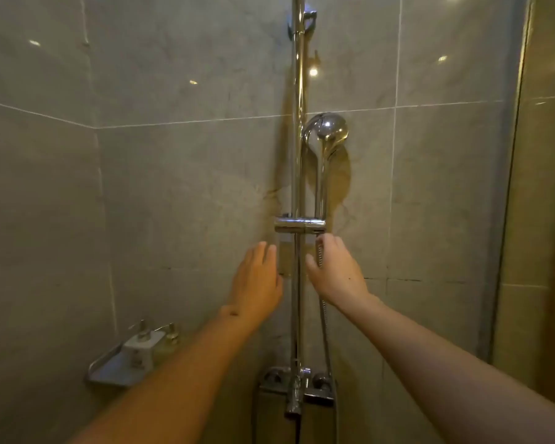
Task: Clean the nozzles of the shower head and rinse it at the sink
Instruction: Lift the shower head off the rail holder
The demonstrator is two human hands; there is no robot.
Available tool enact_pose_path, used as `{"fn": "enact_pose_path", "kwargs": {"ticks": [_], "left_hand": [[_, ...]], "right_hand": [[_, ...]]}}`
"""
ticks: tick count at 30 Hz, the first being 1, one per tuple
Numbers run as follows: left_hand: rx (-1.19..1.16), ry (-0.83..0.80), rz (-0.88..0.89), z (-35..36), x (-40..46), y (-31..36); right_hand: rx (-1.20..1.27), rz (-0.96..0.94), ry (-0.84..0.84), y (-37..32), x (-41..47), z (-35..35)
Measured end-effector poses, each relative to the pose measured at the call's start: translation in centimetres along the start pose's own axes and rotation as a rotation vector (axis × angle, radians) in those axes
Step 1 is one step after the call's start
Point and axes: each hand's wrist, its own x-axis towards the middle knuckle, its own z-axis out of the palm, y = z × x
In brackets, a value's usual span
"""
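A chrome hand shower head [329,129] stands upright in its holder [299,225] on the vertical chrome rail [298,155], its round face turned toward the wall. Its ribbed metal hose [325,328] hangs down from the holder. My right hand [335,270] is just under the holder, fingers and thumb curled round the top of the hose. My left hand [257,280] is raised to the left of the rail with straight fingers, holding nothing and touching nothing that I can see.
Grey tiled walls meet in a corner at the left. A metal corner shelf [108,370] holds pump bottles [141,346]. The chrome mixer tap [297,384] sits low on the rail. A glass panel [513,187] stands at the right.
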Motion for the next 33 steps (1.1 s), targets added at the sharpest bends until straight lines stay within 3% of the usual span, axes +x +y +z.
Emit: {"fn": "enact_pose_path", "kwargs": {"ticks": [4,11,20,28,33], "left_hand": [[-0.051,0.12,0.141,0.1,4.0,-0.1],[-0.16,0.365,0.286,2.2,9.2,1.1],[-0.009,0.382,0.377,4.8,12.3,1.1],[-0.016,0.595,0.485,9.9,12.1,-0.6],[-0.029,0.604,0.416,11.9,11.8,0.0]], "right_hand": [[0.024,0.035,0.107,-0.5,3.7,-0.4],[0.066,0.126,0.15,1.1,8.5,-0.3],[0.256,0.134,0.18,3.0,11.9,0.9],[0.346,-0.009,0.173,4.6,12.2,3.0],[0.464,-0.028,0.255,4.9,11.8,5.3]]}}
